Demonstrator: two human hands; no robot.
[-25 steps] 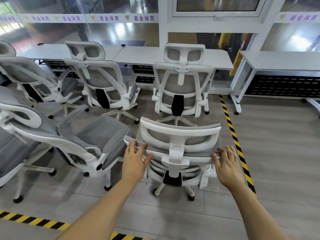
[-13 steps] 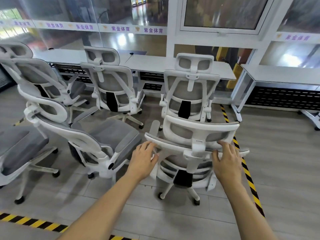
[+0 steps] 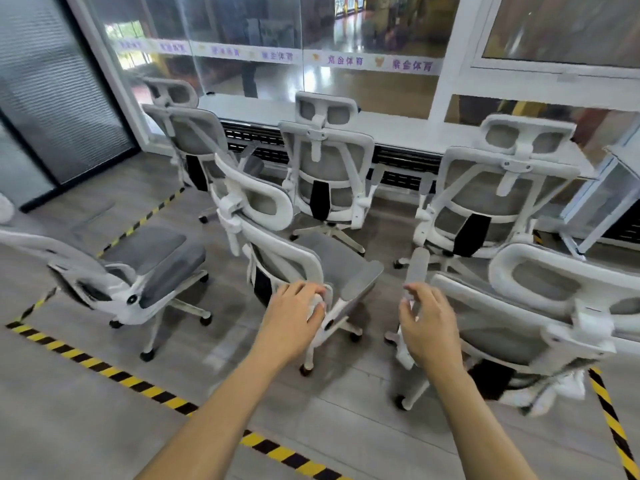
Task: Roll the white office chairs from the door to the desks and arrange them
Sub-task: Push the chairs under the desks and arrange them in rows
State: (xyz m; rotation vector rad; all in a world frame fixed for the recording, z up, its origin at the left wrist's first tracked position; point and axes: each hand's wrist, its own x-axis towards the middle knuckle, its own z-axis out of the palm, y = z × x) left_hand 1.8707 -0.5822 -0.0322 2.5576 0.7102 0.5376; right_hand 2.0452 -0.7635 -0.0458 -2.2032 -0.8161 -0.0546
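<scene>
White office chairs (image 3: 325, 174) stand in two loose ranks between where I am and the window side. Nearest to me, yellow-and-black floor tape (image 3: 114, 374) crosses the boards, and the person's forearms reach out over it. Their left hand (image 3: 294, 320) has its grip closed over the white frame of the middle chair (image 3: 332, 261), low down where the backrest meets the arm. I take that for a steering hold, since a push there should roll the castors rather than tip the seat. Their right hand (image 3: 429, 330) is blurred, with the fingers spread and loosely curved and the grip released. It hovers just beside the grey armrest (image 3: 417, 268) of the right-hand chair (image 3: 502, 337), though I cannot tell whether it touches. It looks placed to fend that chair off or catch it. The middle chair sits side-on, with its seat turned towards the right-hand chair and close to it, so it probably needs swivelling before it squares up. Further left, another chair (image 3: 149, 247) stands apart, also side-on. Beyond these, three chairs face the long white counter (image 3: 398, 129), backs to us and seats drawn close to its edge. They look already arranged. Behind the counter runs the glass wall (image 3: 242, 29).
</scene>
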